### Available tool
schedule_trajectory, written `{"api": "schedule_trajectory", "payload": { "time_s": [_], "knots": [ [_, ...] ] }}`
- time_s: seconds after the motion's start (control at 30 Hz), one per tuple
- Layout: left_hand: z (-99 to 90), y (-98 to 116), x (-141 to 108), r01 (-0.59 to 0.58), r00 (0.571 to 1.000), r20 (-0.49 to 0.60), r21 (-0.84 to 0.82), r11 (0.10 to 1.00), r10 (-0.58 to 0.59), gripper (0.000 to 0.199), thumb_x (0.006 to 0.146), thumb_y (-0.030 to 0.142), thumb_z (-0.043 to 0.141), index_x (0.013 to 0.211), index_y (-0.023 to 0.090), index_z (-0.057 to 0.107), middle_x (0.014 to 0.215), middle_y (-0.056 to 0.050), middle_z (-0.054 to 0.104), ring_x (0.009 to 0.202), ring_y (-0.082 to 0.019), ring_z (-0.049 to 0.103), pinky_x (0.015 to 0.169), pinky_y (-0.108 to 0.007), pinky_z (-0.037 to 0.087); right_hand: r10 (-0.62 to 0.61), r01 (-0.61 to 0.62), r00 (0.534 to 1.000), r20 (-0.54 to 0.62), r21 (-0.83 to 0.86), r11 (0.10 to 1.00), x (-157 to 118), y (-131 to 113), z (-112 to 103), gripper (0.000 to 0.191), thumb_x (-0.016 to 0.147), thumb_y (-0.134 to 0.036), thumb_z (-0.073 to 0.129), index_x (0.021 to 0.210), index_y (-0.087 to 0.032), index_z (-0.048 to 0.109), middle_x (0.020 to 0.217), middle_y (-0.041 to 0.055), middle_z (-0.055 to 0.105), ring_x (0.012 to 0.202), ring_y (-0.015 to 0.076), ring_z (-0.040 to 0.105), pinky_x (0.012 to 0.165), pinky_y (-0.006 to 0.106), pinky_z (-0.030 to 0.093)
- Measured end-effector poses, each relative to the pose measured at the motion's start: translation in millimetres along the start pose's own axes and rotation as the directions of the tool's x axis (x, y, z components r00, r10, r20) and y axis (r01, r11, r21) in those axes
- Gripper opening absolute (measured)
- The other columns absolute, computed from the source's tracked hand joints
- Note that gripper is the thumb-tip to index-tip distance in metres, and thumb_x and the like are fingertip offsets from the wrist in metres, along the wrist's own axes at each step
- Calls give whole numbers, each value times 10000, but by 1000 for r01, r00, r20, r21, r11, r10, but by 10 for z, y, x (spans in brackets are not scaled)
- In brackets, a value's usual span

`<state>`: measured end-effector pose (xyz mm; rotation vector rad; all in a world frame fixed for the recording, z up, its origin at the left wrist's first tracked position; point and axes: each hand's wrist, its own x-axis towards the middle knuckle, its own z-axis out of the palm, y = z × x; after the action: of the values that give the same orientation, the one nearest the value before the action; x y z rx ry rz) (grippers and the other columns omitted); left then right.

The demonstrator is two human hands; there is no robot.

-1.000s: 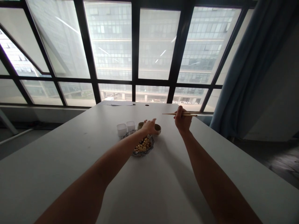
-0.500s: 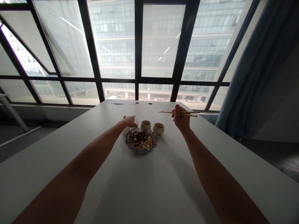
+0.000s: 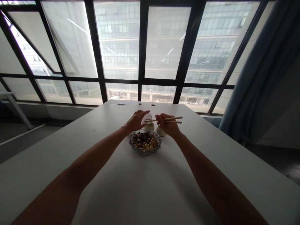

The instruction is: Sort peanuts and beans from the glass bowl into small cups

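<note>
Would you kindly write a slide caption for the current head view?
Left hand holds a translucent cup and right hand chopsticks, beyond a bowl of nuts and dark pieces.

The chopsticks (image 3: pixel 173 118) are pale tan, the plastic container (image 3: pixel 147 118) translucent white, the small cups (image 3: pixel 160 131) creamy. A smoky-grey glass bowl (image 3: pixel 145 152) shows tan peanuts (image 3: pixel 149 145) near, dark-brown pieces (image 3: pixel 144 136) far. Tabletop (image 3: pixel 131 187) white; window frame (image 3: pixel 142 47) black; right-hand curtain (image 3: pixel 253 81) dusty blue.

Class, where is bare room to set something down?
Free: white table between left forearm and right forearm, nearer than the glass bowl; outside either, towards the edges. Crowded: beyond the bowl: left hand, container, right hand, chopsticks, cups.
</note>
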<state>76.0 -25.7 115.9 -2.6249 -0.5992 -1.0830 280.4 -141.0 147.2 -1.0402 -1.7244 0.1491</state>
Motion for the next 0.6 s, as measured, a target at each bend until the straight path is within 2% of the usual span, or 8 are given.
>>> {"api": "schedule_trajectory", "payload": {
  "time_s": [0.13,0.3,0.43,0.6],
  "knots": [
    [-11,55,8,-31,999,13,11,999,31,721,787,152,689,1454,160,414,1269,-144,633,1187,-302,556,1028,-480,467,-80,87,995,60,-133,987,-18,42,10,519,950,-625,493,671,-200,600,582,16,621,522,133,536,536,256,410],
    [-16,90,30,-41,998,45,27,999,40,669,822,186,669,1448,151,434,1249,-142,645,1182,-297,557,1019,-466,465,-129,154,982,135,-191,969,-48,66,24,497,967,-599,488,705,-198,620,647,23,657,560,134,539,588,257,403],
    [-23,101,41,-43,996,80,47,998,39,645,830,184,664,1438,149,450,1289,-146,632,1192,-292,551,1016,-455,461,-92,119,989,113,-268,956,-66,42,53,501,973,-588,474,677,-202,596,630,23,649,549,137,536,566,257,375],
    [-53,123,56,-53,987,157,82,995,39,719,798,143,668,1473,192,427,1355,-126,609,1226,-295,532,1026,-456,445,-22,34,999,44,-291,956,-66,36,110,487,975,-571,469,661,-212,568,612,23,651,545,148,566,553,253,381]
  ]
}}
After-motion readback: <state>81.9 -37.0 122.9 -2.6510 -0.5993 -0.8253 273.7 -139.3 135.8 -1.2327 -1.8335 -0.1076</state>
